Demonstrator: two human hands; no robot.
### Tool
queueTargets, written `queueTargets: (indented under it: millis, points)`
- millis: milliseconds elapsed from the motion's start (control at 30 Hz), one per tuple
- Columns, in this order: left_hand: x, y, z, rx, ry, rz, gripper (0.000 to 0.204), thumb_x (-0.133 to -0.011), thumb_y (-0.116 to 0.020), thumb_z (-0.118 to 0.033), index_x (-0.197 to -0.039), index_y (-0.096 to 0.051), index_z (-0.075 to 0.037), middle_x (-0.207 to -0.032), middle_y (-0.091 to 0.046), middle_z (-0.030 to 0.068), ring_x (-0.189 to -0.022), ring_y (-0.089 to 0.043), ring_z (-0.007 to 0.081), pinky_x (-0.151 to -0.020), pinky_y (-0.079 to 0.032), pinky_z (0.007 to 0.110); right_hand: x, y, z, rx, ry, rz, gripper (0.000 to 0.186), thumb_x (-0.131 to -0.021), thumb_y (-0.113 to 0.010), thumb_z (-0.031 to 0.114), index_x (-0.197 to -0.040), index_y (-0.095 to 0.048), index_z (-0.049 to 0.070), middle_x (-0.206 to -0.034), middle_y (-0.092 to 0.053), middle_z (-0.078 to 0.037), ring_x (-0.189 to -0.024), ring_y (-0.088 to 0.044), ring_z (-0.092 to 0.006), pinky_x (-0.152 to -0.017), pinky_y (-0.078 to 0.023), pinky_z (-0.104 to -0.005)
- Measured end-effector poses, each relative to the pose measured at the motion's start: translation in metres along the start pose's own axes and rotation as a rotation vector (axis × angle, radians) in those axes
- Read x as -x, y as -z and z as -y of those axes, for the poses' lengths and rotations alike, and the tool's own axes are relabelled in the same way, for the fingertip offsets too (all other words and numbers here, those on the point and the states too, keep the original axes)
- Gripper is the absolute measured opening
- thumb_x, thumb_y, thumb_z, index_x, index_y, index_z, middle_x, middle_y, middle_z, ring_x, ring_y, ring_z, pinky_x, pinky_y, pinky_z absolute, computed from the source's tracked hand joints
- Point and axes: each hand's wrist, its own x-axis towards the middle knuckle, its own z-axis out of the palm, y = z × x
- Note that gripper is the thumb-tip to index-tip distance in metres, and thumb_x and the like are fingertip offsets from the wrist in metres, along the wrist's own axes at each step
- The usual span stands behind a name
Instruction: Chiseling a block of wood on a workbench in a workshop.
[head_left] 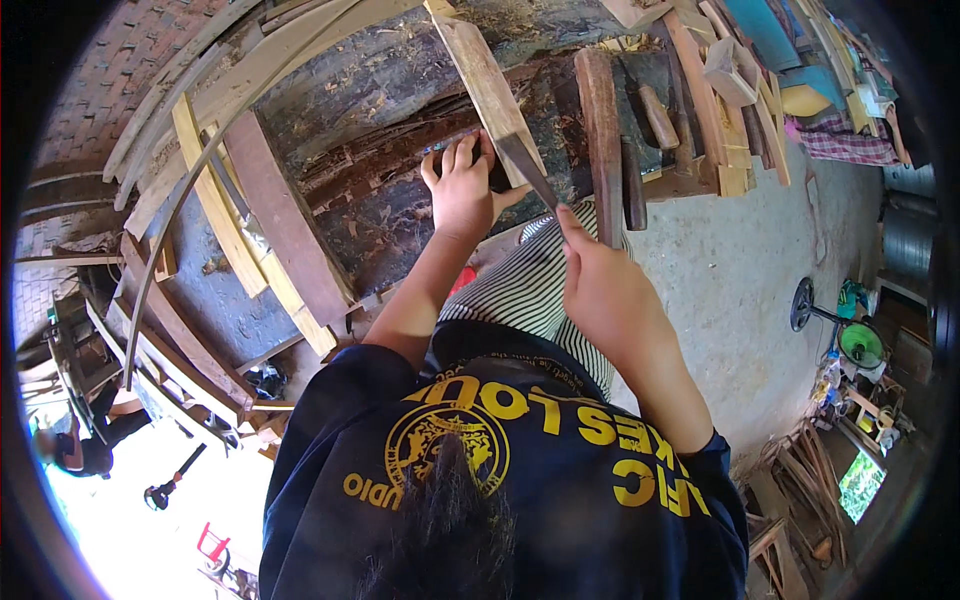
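Note:
A long, pale wooden board (480, 70) runs from the far edge of the bench toward me. At its near end is my left hand (462, 190), its fingers curled along the left edge and its thumb stretched across the end corner. Something small and blue (436, 148) shows by the fingertips, too little of it visible to name. My right hand (600, 285) grips a chisel (527, 168) with a flat dark blade, the index finger laid along it. The blade's wide end rests over the board's right edge; the hand hides the handle.
Right of the board lie a thick wooden bar (598, 130) and a wooden-handled tool (656, 115). The dark bench top (350, 130) carries wood shavings. More planks (285, 205) lean at the left. A fan (860, 345) stands on the floor at far right.

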Motion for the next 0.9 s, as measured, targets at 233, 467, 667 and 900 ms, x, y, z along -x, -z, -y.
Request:
queueTargets:
  millis: [233, 467, 667, 900]
  points:
    - [-0.005, -0.002, -0.006, 0.04, 0.027, 0.037, 0.104, -0.067, -0.072, -0.063, -0.145, -0.036, -0.005, -0.137, -0.049, 0.011, -0.129, -0.043, 0.0229, -0.11, -0.02, 0.054, -0.057, -0.02, -0.013, -0.228, 0.124, -0.265, 0.035, -0.093, -0.05, 0.017, -0.125, -0.058, 0.006, -0.089, -0.066, -0.026, -0.082, -0.065, -0.0421, -0.075, -0.052, -0.0505]
    - [-0.004, 0.004, -0.009, 0.054, 0.031, 0.055, 0.108, -0.068, -0.072, -0.064, -0.152, -0.02, -0.02, -0.15, -0.031, 0.0131, -0.139, -0.029, 0.0294, -0.111, -0.016, 0.057, -0.05, 0.003, -0.129, -0.327, 0.099, -0.707, 0.033, -0.095, -0.056, 0.013, -0.127, -0.058, 0.005, -0.079, -0.063, -0.011, -0.062, -0.053, -0.0133, -0.06, -0.046, -0.0285]
    - [0.001, -0.001, -0.002, 0.195, -0.115, -0.128, 0.085, -0.071, -0.075, -0.055, -0.138, -0.045, -0.013, -0.142, -0.041, 0.0111, -0.137, -0.031, 0.0296, -0.112, -0.02, 0.052, -0.079, 0.045, -0.217, -0.268, -0.092, -0.565, 0.035, -0.092, -0.057, 0.015, -0.127, -0.059, 0.01, -0.096, -0.067, -0.024, -0.081, -0.068, -0.0292, -0.074, -0.051, -0.0361]
    - [0.0, -0.004, -0.005, 0.285, -0.206, -0.269, 0.068, -0.069, -0.083, -0.033, -0.124, -0.054, -0.007, -0.135, -0.048, 0.0125, -0.131, -0.04, 0.0338, -0.109, -0.032, 0.047, -0.147, 0.037, -0.234, 0.042, -0.17, -0.617, 0.033, -0.091, -0.056, 0.019, -0.122, -0.063, 0.01, -0.098, -0.065, -0.024, -0.092, -0.063, -0.0378, -0.083, -0.051, -0.0447]
